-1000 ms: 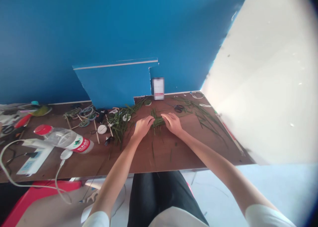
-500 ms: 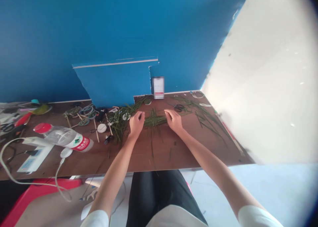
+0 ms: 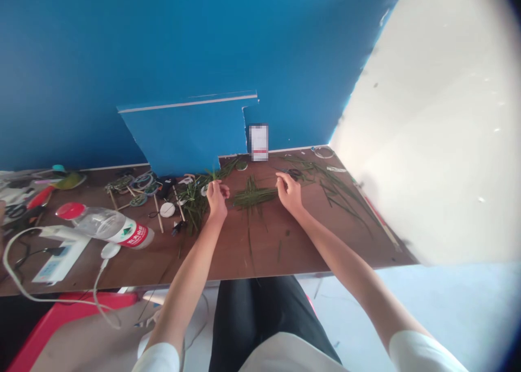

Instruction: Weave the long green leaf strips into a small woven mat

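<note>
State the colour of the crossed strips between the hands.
Green strips, best seen in the head view.

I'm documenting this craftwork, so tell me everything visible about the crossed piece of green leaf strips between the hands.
The crossed piece of narrow green leaf strips lies flat on the brown table. A dense sideways band is crossed by strips running front to back, with uneven loose ends; they look like plant blades. The bare left hand is apart from it; the bare right hand is by its right end, contact unclear. Any interlacing is too small to tell.
</note>
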The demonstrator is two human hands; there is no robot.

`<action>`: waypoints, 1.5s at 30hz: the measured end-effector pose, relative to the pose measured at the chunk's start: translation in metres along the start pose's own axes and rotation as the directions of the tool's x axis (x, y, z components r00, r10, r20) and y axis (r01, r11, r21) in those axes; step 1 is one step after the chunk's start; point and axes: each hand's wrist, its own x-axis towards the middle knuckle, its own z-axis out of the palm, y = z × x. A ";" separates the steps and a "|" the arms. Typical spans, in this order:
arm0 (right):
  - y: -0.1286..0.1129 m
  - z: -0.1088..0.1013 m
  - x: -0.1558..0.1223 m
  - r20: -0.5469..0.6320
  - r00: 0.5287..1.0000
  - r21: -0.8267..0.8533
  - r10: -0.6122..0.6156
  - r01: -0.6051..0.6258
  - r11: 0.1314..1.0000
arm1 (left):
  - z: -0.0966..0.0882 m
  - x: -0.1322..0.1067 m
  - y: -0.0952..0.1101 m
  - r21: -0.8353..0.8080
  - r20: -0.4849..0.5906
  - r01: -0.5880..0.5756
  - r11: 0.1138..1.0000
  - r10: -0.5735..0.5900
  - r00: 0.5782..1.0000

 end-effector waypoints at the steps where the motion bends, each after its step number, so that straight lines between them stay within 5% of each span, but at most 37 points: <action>1: 0.001 -0.001 0.000 0.004 1.000 -0.016 -0.004 0.004 1.000 | -0.001 0.003 0.000 -0.116 0.007 0.066 0.991 -0.065 0.998; 5: 0.004 -0.010 0.008 0.026 0.998 -0.158 -0.063 0.067 0.985 | -0.003 0.010 0.005 -0.332 0.083 0.158 0.930 -0.138 0.987; 10: 0.023 -0.026 0.043 0.027 0.998 -0.412 -0.058 0.063 0.909 | -0.004 0.005 0.011 -0.250 0.206 0.129 0.960 -0.077 0.976; 14: 0.051 -0.029 0.073 0.116 0.990 -0.534 0.078 -0.004 0.845 | -0.001 -0.005 0.016 -0.216 0.256 0.125 0.968 -0.067 0.964; 20: 0.085 -0.027 0.087 0.187 0.966 -0.606 0.180 -0.031 0.795 | -0.007 -0.014 0.018 -0.213 0.308 0.127 0.969 -0.057 0.950; 30: 0.102 -0.030 0.091 0.194 0.962 -0.618 0.193 -0.033 0.785 | -0.013 -0.013 0.011 -0.244 0.334 0.146 0.959 -0.058 0.941; 36: 0.107 -0.033 0.092 0.195 0.973 -0.599 0.123 0.018 0.800 | -0.005 -0.009 0.007 -0.476 0.408 0.340 0.811 -0.138 0.902; 45: 0.111 -0.037 0.092 0.255 0.965 -0.607 0.061 0.111 0.787 | -0.002 -0.011 0.002 -0.687 0.389 0.382 0.618 -0.132 0.912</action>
